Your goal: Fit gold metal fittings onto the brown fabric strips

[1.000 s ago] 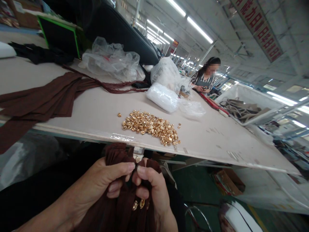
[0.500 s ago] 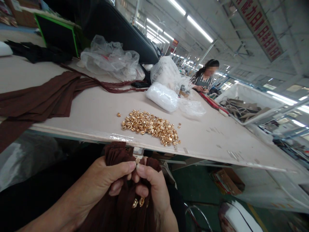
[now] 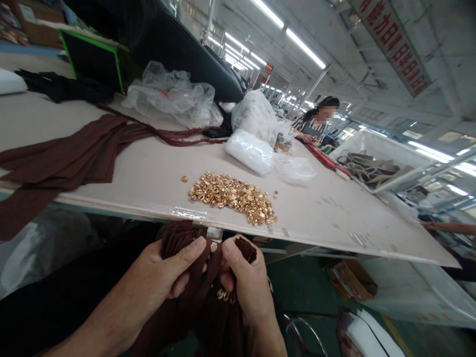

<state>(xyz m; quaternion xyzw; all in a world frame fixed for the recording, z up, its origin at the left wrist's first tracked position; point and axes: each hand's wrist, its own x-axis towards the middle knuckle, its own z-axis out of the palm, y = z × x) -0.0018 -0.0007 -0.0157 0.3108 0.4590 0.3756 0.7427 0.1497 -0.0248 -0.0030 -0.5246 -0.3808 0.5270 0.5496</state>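
Observation:
In the head view my left hand (image 3: 173, 270) is closed round a folded bundle of brown fabric strips (image 3: 177, 238), thumb on top. My right hand (image 3: 243, 277) grips another bunch of brown strips (image 3: 246, 249), their ends sticking up past the fingers. Between the hands, strips hang down, with one small gold metal piece (image 3: 213, 247) against them; it looks like a zipper slider. More gold pieces (image 3: 225, 295) hang below the right fingers. Beyond the hands, on the table (image 3: 327, 218), lies a heap of similar gold pieces (image 3: 234, 196).
Long brown strips (image 3: 74, 153) spread over the table's left side. Clear plastic bags (image 3: 174, 94) and a white plastic packet (image 3: 248, 151) lie behind the heap. A white bin (image 3: 386, 153) of straps stands right, near another person (image 3: 316, 124). A cardboard box (image 3: 355, 277) sits below.
My thumbs were together at the gold piece; now the hands are apart, the right one moved right and closed round its strips. The gold piece shows uncovered between them.

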